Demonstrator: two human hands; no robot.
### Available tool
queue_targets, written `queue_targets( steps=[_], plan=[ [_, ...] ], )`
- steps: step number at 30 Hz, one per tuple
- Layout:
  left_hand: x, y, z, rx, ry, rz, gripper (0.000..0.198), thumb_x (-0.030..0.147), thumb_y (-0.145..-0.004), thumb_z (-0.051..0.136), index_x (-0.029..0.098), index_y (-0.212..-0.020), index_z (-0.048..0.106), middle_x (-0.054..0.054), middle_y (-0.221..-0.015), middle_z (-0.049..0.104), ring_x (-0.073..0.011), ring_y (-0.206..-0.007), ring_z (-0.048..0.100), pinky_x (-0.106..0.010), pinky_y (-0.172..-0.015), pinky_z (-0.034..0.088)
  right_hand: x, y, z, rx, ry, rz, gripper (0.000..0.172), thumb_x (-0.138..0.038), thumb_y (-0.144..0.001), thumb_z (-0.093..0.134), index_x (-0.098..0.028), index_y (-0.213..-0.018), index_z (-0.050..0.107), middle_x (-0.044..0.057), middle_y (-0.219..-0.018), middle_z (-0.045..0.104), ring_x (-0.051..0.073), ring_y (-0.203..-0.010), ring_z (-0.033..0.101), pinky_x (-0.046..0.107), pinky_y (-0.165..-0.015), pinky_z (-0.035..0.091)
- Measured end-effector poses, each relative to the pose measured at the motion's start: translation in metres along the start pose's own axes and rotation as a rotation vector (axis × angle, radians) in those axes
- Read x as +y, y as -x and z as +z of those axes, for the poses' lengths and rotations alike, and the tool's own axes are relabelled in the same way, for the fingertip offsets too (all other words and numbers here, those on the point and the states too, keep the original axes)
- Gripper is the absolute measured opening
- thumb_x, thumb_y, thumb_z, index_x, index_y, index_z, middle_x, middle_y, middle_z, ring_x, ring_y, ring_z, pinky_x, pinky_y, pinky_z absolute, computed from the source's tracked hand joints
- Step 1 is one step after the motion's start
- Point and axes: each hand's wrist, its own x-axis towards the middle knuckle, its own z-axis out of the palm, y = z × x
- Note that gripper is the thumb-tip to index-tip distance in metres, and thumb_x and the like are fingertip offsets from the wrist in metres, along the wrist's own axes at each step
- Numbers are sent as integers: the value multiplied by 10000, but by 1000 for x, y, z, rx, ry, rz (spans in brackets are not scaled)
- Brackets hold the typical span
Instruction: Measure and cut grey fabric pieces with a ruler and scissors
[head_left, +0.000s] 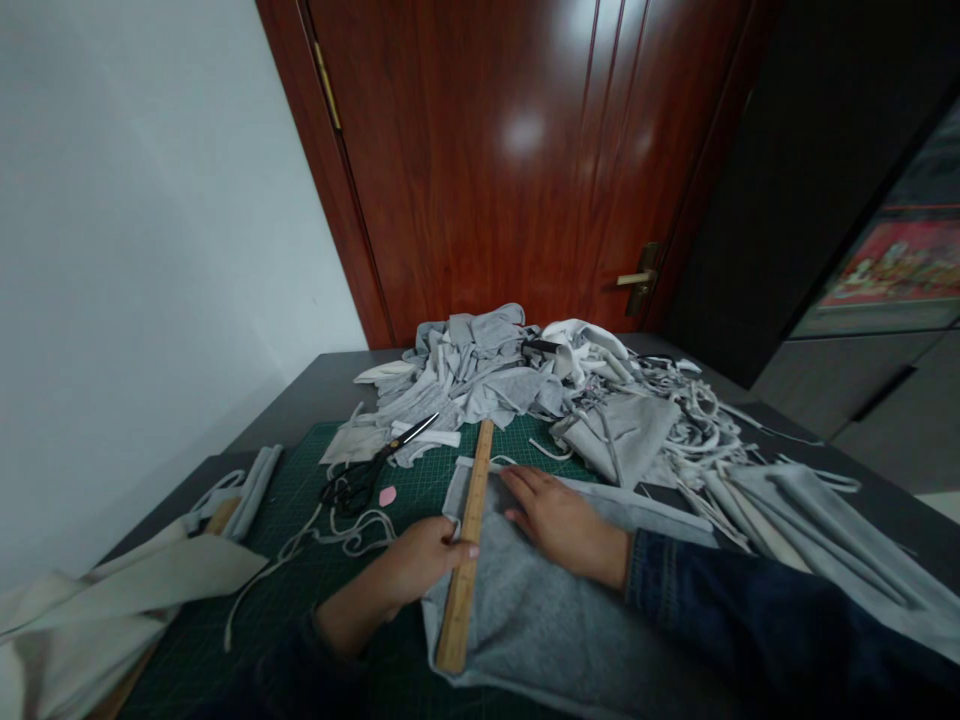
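Observation:
A wooden ruler (472, 500) lies lengthwise over the left part of a grey fabric piece (555, 620). My left hand (420, 560) grips the ruler's left edge, thumb across its top; its other fingers are partly hidden. Flat on the fabric, right of the ruler, rests my right hand (559, 520) with its fingers stretched towards the fabric's far edge. Beneath is a green cutting mat (292, 500). Black-handled scissors (375, 465) lie on it to the left, blades pointing to the far right. Near their handles is a small pink piece (387, 496), perhaps tailor's chalk.
Behind the mat rises a heap of grey cloth scraps (480, 360). Tangled fabric strips (701, 430) spread over the right side. Cream cloth (135, 590) covers the near left corner. A thin cord (300, 540) trails across the mat. A wooden door (510, 180) stands beyond the table.

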Motion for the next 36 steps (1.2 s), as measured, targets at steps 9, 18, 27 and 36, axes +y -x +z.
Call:
queue_targets(
  steps=[9, 18, 27, 36],
  plan=[
    [-5, 21, 7, -47, 214, -152, 347, 542, -724, 579, 220, -839, 518, 39, -737, 512, -173, -660, 563, -244, -508, 377, 39, -22, 0, 76, 36, 117, 542, -329, -1015, 603, -46, -1476, 557, 258, -1649, 366, 403, -1561, 285, 586, -1251, 314],
    [-3, 30, 6, -39, -62, -162, 283, 482, -910, 547, 200, -881, 564, -11, -751, 632, -202, -611, 664, -266, -522, 451, -1, -34, 20, 53, -170, -156, 485, -91, -963, 493, -98, -1443, 569, 175, -1463, 601, 255, -1376, 535, 420, -1209, 411],
    [31, 9, 1, 395, -684, 141, 267, 302, -1014, 558, 196, -1254, 608, -102, -1241, 637, -242, -1153, 668, -300, -887, 525, 37, -69, 17, -26, -231, -100, 515, -195, -972, 587, -127, -1482, 555, 170, -1532, 561, 280, -1404, 502, 475, -1192, 375],
    [19, -7, 19, 469, -770, 60, 319, 146, -989, 473, 136, -1288, 584, -130, -1094, 639, -256, -1036, 705, -305, -793, 540, 27, -65, 24, -16, 1, -35, 568, -350, -1067, 454, -176, -1605, 407, 121, -1659, 415, 400, -1547, 266, 670, -1213, 262]
  ],
)
